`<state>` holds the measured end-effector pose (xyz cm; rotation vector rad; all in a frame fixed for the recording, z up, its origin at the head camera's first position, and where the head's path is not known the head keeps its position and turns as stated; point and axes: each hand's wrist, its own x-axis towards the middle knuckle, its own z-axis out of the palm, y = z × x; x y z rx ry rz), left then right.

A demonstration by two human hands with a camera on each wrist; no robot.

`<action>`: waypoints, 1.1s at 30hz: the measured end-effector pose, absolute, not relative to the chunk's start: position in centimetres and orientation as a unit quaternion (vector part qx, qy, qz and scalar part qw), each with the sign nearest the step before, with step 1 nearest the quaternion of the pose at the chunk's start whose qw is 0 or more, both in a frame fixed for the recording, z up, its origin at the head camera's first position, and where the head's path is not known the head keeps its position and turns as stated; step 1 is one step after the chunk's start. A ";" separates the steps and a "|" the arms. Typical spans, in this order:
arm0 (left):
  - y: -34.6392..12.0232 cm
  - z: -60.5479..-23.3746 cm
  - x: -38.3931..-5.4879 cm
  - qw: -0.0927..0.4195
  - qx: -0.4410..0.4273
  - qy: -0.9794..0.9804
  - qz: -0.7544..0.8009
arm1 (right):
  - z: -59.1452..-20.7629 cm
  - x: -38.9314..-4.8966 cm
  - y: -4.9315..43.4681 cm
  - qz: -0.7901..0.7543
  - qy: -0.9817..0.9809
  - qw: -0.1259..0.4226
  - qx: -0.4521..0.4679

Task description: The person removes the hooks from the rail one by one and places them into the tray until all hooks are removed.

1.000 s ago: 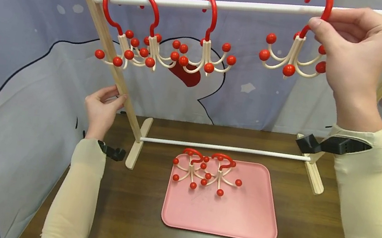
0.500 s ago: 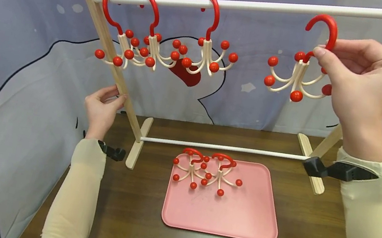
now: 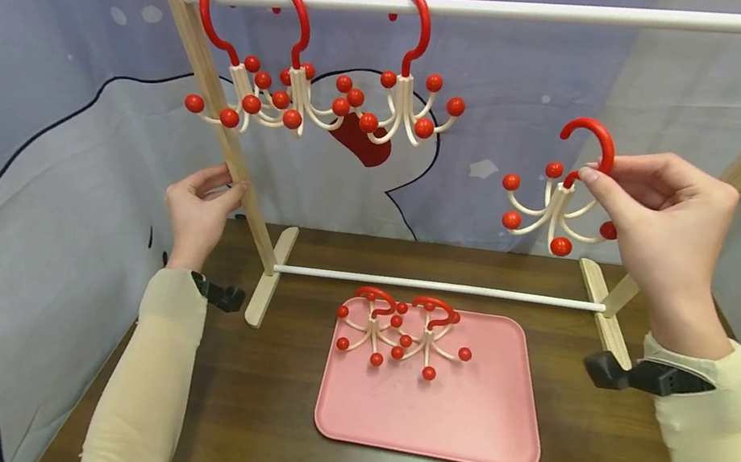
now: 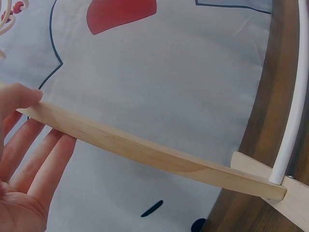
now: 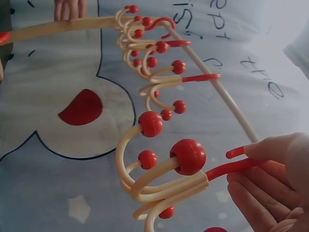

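Observation:
My right hand (image 3: 677,221) pinches the red hook of a multi-arm hanger (image 3: 559,201), cream with red ball tips, below the rack's top rail and apart from it. In the right wrist view, thumb and fingers hold that hanger (image 5: 169,186) by its hook. With thumb and fingertips my left hand (image 3: 198,214) grips the left wooden post (image 3: 235,159) of the rack, seen closer as the post (image 4: 145,150) in the left wrist view. Three like hangers hang on the white top rail (image 3: 545,21): one far left (image 3: 237,82), a second (image 3: 296,92) beside it and a third (image 3: 403,101) further right.
A pink tray (image 3: 440,431) lies on the brown wooden table (image 3: 250,423), with two more hangers touching or overlapping at its back left: one (image 3: 372,329) and another (image 3: 428,343). The white lower rail (image 3: 435,285) runs behind it. A patterned curtain (image 3: 99,137) hangs behind the rack.
My right hand has lowered the hanger from the top rail, first away from it and then down and left. The third hanging hanger has turned slightly. My left hand stays on the post.

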<state>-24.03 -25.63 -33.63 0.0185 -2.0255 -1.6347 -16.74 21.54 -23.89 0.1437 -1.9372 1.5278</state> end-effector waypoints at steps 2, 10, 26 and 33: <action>-25.6 -33.6 -24.0 0.266 0.006 -0.750 -0.606 | -24.7 -16.8 21.9 0.586 -0.744 0.318 0.053; -25.7 -34.2 -24.4 0.276 0.005 -0.751 -0.599 | -28.3 -16.7 23.2 0.579 -0.759 0.291 0.058; -27.1 -36.2 -26.3 0.281 0.011 -0.751 -0.597 | -33.9 -15.2 24.2 0.591 -0.770 0.226 0.075; -27.2 -36.2 -26.4 0.282 0.011 -0.752 -0.596 | -37.2 -14.4 24.5 0.593 -0.782 0.172 0.082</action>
